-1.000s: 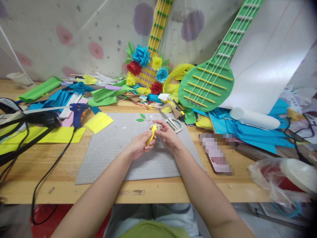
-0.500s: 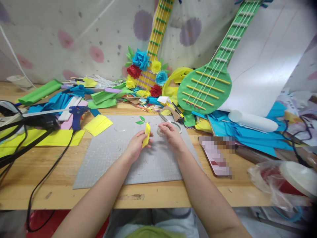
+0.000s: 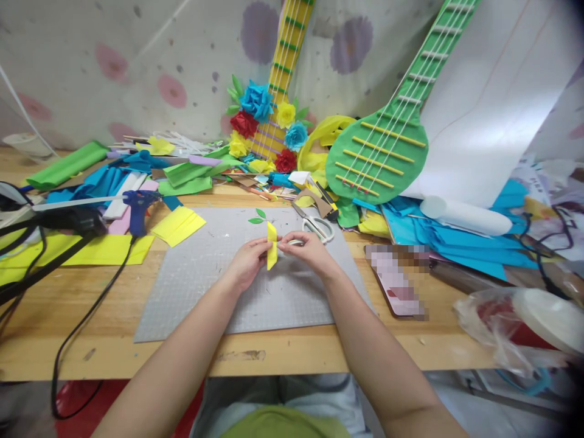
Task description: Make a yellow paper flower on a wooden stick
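Both hands meet over the grey mat (image 3: 205,286), and between them stands a folded yellow strip (image 3: 272,244), held upright just above the mat's far half. The left hand (image 3: 246,263) is closed on it, thumb and fingers pinching its lower part from the left. The right hand (image 3: 306,250) comes in from the other side with thumb and forefinger drawn together at the strip's right edge, and it looks like a pinch on the strip too, though the contact is too small to be sure nothing else sits between the fingertips. The strip looks like thin craft paper or foam sheet, so it is probably very light, limp along its length and easy to crease or tear. A soft pinch near the fold, where the layers stiffen each other, should control it better than a grip at the free end. It is likely dry and not slippery. Just beyond the hands lie two green leaves (image 3: 258,217) and scissors (image 3: 317,225). A blue glue gun (image 3: 137,207) rests to the left, beside loose yellow sheets (image 3: 179,224) at the mat's corner.
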### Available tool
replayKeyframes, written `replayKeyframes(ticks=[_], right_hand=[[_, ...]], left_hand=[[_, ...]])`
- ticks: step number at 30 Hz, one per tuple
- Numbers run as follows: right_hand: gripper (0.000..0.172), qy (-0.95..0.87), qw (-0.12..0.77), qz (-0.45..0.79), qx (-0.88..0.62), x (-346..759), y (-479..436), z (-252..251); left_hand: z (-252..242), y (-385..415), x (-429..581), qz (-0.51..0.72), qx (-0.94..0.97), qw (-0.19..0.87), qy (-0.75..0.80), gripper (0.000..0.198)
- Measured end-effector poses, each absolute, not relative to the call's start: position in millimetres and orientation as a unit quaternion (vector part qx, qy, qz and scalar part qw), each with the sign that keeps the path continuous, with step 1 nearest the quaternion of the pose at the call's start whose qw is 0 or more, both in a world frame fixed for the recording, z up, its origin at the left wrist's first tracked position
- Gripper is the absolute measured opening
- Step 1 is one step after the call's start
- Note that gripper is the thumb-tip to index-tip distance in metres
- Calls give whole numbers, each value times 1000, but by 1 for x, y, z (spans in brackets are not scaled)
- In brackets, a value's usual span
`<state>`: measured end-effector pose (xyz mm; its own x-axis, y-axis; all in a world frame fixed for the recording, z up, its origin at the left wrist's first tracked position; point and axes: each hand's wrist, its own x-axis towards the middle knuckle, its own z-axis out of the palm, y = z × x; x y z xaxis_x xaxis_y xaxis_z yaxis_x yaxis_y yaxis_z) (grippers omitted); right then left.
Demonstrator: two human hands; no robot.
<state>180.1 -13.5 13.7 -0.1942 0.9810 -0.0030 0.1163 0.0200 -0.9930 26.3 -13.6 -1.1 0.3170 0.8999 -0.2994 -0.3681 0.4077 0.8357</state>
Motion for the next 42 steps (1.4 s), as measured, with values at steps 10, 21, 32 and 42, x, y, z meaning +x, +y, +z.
replayKeyframes(ticks=[10,21,32,42], right_hand=[[29,-561,428,506,-496,180,-8,2],[27,-572,430,475,-513,178,-8,1],[27,-578,425,463,-521,178,-8,0],[28,-578,405,466,-534,178,-9,2]], left_hand=[[2,-14,28,429,313,753,388,26],[2,-14,29,427,310,757,386,25],[3,-15,30,426,320,750,392,27],[1,-14,29,428,326,745,394,31]])
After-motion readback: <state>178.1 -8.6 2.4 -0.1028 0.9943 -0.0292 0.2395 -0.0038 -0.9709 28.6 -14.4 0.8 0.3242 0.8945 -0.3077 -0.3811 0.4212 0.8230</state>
